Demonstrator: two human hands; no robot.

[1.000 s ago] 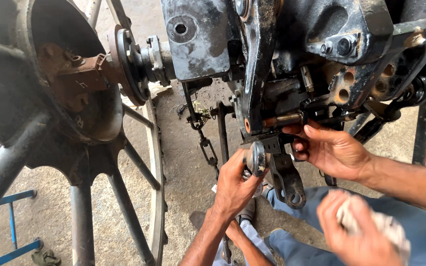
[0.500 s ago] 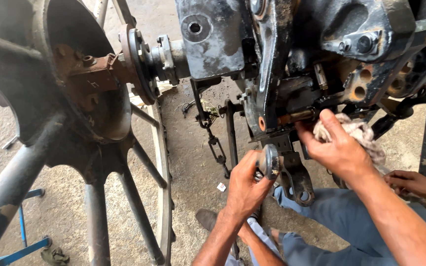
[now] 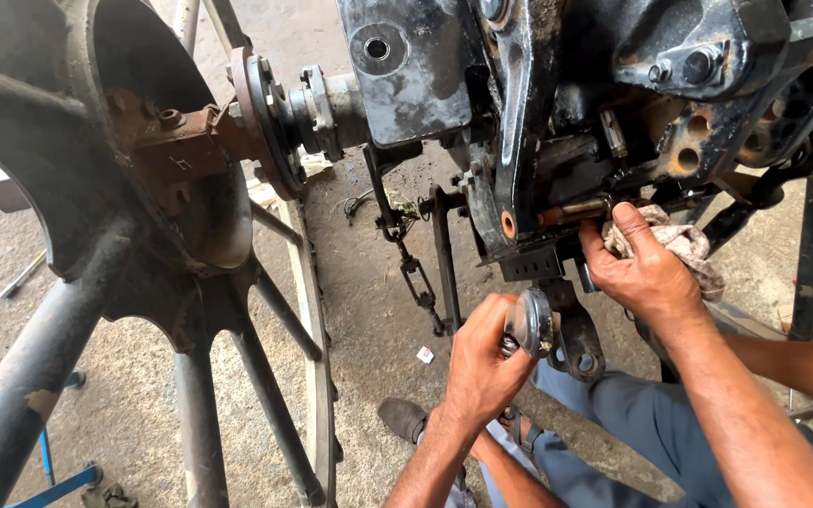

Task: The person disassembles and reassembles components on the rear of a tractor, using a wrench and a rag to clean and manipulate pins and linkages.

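Nearest to us, our left hand [image 3: 482, 362] was closed around a round grey metal part [image 3: 530, 322], fingers wrapped over its back so the flat face pointed up toward the machine. We held it low and just under the linkage, near the drop arm [image 3: 571, 334] with its eye holes, probably so it stayed ready and off the dirty floor [image 3: 369, 310].

A bit further up, our right hand [image 3: 646, 273] was clamped on a crumpled rag [image 3: 679, 243], thumb pressed over the top of it. The rag sat bunched against the underside of the housing, touching the rusty horizontal pin [image 3: 571, 211]. Gripping it that way let the cloth be pushed hard against the greasy metal.

Below our arms we saw a seated person's grey trousers [image 3: 613, 423] and a dark shoe [image 3: 404, 419] on the floor, and another forearm [image 3: 802, 362] came in from the right; whose work that arm was doing we could not tell.

Beyond the hands, a chain [image 3: 411, 268] hung slack from the black casting [image 3: 406, 66], beside a straight bar. Further left, the axle flange [image 3: 261, 118] ran into the big spoked iron wheel [image 3: 181, 282], which stood upright on the floor and carried that side. Far left, a blue stand [image 3: 49, 466] showed at the edge.
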